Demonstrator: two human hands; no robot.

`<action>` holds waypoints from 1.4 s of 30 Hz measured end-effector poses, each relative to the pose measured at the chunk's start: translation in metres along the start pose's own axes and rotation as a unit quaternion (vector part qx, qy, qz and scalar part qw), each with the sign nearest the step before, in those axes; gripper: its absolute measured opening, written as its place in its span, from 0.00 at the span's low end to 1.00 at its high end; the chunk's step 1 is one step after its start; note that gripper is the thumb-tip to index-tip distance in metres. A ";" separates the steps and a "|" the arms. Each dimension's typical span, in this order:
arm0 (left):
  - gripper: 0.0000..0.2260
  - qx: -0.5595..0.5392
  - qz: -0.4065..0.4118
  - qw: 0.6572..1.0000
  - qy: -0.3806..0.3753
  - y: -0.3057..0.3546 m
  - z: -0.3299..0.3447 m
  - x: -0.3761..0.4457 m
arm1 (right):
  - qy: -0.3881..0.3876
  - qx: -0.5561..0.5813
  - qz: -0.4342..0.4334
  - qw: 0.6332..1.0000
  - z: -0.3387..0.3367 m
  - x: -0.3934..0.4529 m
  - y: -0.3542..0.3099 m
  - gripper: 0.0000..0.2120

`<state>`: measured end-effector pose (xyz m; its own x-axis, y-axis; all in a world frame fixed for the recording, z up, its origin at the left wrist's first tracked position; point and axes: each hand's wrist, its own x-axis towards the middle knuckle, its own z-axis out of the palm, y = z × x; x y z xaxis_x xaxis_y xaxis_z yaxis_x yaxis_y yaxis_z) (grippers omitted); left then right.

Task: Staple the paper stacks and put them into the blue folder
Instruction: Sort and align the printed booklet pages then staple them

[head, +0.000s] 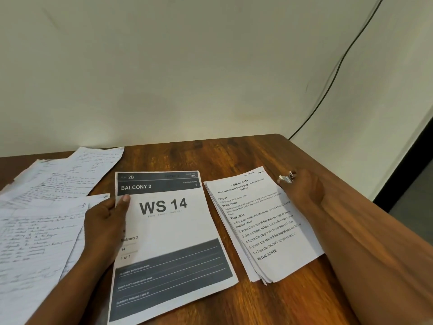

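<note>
The WS 14 sheet [171, 242] lies nearest on the tabletop [234, 156], my left hand [105, 224] pinching its edge. My right hand [302, 191] grasps the stapler [287, 178] beside the printed stack [264, 226]. Stapling comes next; no blue folder is visible.

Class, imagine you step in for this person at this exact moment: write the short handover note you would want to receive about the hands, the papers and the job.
Left hand: grips the left edge of the WS 14 sheet, thumb on top, at the middle of the wooden table.
Right hand: holds a small metal stapler at the top right corner of the printed task stack.
Handwritten sheets lie loosely spread at the left.
Done: the printed stack looks gathered; whether it is stapled cannot be told.
Left: staple the stacks, gather the handwritten sheets, put everything in the blue folder, which is not in view.
</note>
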<state>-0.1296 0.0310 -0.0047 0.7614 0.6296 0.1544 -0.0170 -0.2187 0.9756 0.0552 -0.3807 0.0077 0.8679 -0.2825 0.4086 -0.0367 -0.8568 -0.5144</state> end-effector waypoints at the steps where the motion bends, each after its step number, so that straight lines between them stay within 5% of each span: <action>1: 0.11 -0.004 0.001 1.000 0.000 0.000 0.000 0.000 | 0.005 -0.005 -0.013 1.000 0.000 0.000 -0.003 0.14; 11: 0.08 -0.036 0.000 0.999 -0.002 -0.008 0.000 0.007 | 0.023 0.037 -0.177 0.983 -0.014 -0.022 -0.077 0.22; 19: 0.10 -0.054 0.017 0.998 -0.020 -0.003 -0.002 0.007 | -0.249 0.211 -0.258 0.909 -0.001 -0.057 -0.170 0.25; 25: 0.11 -0.068 -0.002 0.994 -0.082 -0.003 -0.007 0.007 | -0.323 0.204 -0.363 0.850 -0.003 -0.086 -0.226 0.22; 33: 0.12 -0.066 -0.029 0.987 -0.146 0.000 -0.016 0.010 | -0.343 0.200 -0.365 0.842 0.012 -0.090 -0.246 0.21; 42: 0.11 -0.084 -0.034 0.995 -0.052 0.002 -0.035 0.022 | -0.327 0.223 -0.268 0.878 0.023 -0.052 -0.214 0.20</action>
<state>-0.1358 0.0708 0.0060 0.8278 0.5556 0.0784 -0.0640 -0.0453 0.9969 0.0288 -0.1732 0.0793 0.8052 0.5436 0.2369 0.5359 -0.4958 -0.6834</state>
